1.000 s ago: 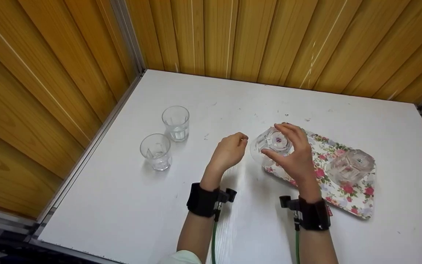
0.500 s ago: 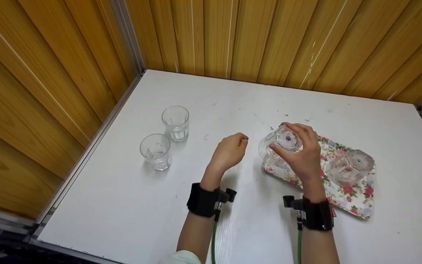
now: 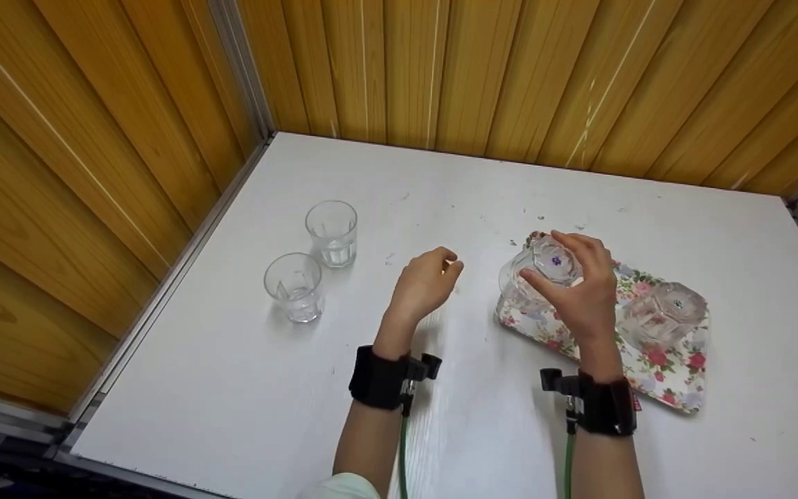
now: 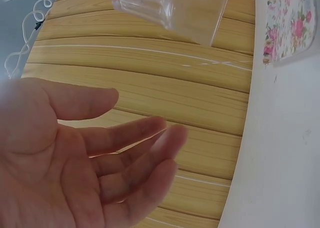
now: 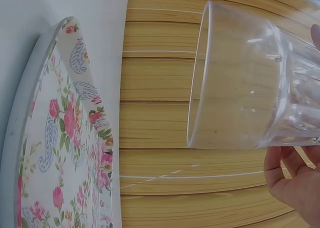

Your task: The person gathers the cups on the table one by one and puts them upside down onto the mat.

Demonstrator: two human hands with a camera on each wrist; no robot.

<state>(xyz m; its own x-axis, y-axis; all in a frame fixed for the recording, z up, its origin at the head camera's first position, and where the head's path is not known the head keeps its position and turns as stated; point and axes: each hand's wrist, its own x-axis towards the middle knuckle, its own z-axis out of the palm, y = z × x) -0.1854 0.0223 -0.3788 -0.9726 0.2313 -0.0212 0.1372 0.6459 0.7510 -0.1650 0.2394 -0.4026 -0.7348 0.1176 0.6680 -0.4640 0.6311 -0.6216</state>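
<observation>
My right hand (image 3: 584, 298) grips an upside-down clear drinking glass (image 5: 240, 77) near its base, thumb on one side and fingers on the other. The glass hangs over the left part of a floral tray (image 3: 655, 378); the right wrist view shows a gap between its rim and the tray. A second upside-down glass (image 3: 666, 312) stands on the tray's right part. To the left of the tray, my left hand (image 3: 425, 285) hovers with loosely curled fingers and holds nothing. Its bare palm and relaxed fingers (image 4: 135, 138) show in the left wrist view.
Two upright clear glasses (image 3: 294, 287) stand on the left side of the white table (image 3: 246, 388). Wood-patterned walls (image 3: 399, 69) border the back and left. Each wrist wears a black strap (image 3: 379, 378) with a green cable.
My right hand has moved rightward with the upside-down glass, from the tray's left edge to over the tray. My left hand has shifted slightly left, its fingers a little looser.
</observation>
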